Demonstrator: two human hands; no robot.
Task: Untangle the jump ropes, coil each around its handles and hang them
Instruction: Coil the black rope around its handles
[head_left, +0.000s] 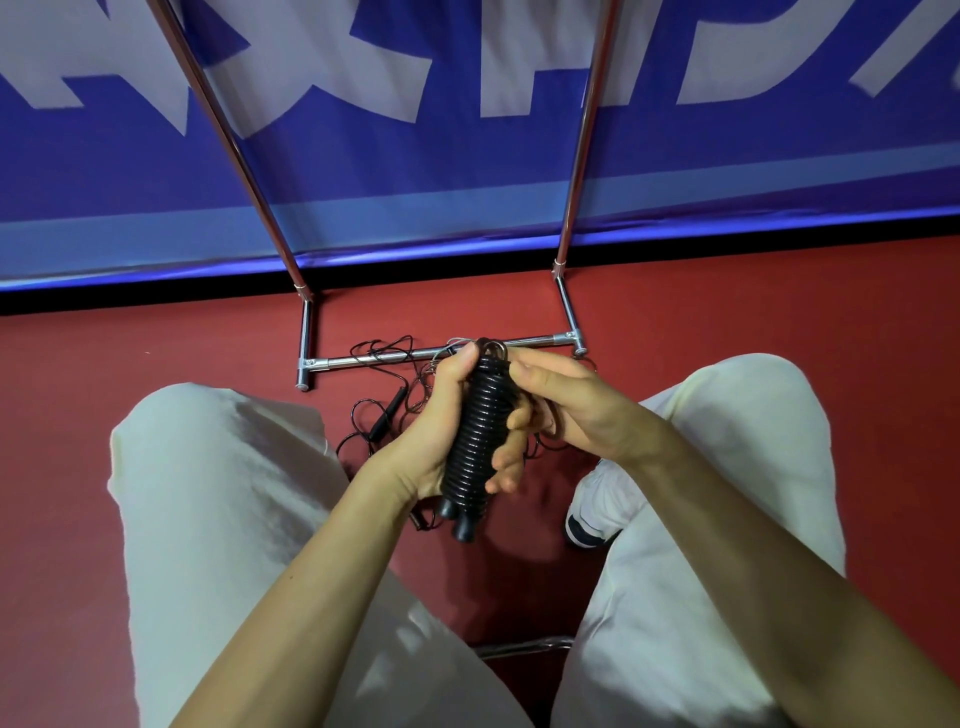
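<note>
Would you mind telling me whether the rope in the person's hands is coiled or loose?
Coiled: the black rope winds in tight turns around its paired handles, gripped by the left hand.

- left hand (447, 421) is gripping a coiled black jump rope (475, 441)
- right hand (566, 405) is pinching its loose loops
- tangled ropes (384, 410) are lying on the red floor (156, 348)

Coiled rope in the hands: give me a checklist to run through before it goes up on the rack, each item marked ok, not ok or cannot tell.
1. Coils on the coiled rope tight and even along the handles: ok.
2. Left hand grips the bundle firmly: ok.
3. Loose end secured by the right hand: cannot tell, fingers hide it.
4. Both handle ends aligned, sticking out below: ok.
5. Rack within view for hanging: top bar out of frame, cannot tell.
6. Remaining tangled ropes on the floor done: not ok.
</note>
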